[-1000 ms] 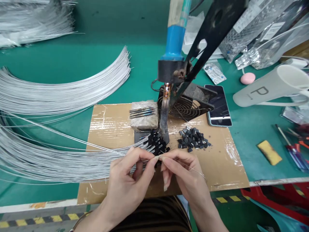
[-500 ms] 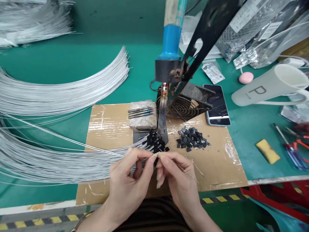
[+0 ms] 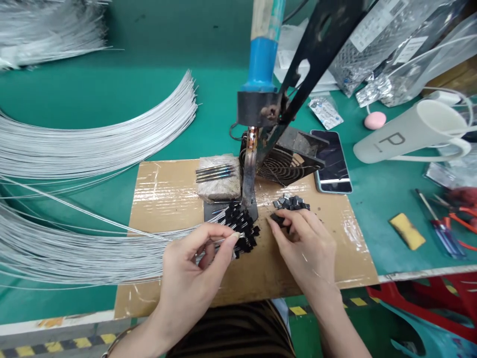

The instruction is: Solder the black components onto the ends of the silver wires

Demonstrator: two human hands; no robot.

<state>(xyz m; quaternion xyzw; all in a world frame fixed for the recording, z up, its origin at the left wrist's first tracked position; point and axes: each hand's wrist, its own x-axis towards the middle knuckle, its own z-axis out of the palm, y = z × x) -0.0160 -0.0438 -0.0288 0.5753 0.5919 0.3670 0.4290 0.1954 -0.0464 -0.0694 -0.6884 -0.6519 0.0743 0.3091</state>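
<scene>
My left hand (image 3: 201, 268) pinches the end of a thin white wire (image 3: 240, 235) between thumb and forefinger, just in front of the bundle's black-tipped ends. My right hand (image 3: 307, 243) is at the pile of small black square pieces (image 3: 294, 201), thumb and forefinger closing on one black piece (image 3: 278, 219). Its other fingers curl over the pile and partly cover it. A bundle of white wires (image 3: 112, 253) runs from the left under my left hand, with black pieces (image 3: 242, 223) on its ends. Above those ends, a soldering iron (image 3: 249, 169) points downward from a black bracket (image 3: 309, 59).
Behind the iron lies a small fan (image 3: 286, 161); left of it, a wrapped block (image 3: 218, 186) carries several dark metal tips. Cardboard (image 3: 164, 184) covers the work area. A phone (image 3: 331, 161), a mug (image 3: 402, 132), a yellow sponge (image 3: 407, 231) and tools lie right. Another wire bundle (image 3: 112, 144) lies left.
My right hand has left my left fingertips and moved right and up to the pile of black pieces. My left hand keeps its pinch, nearly in place.
</scene>
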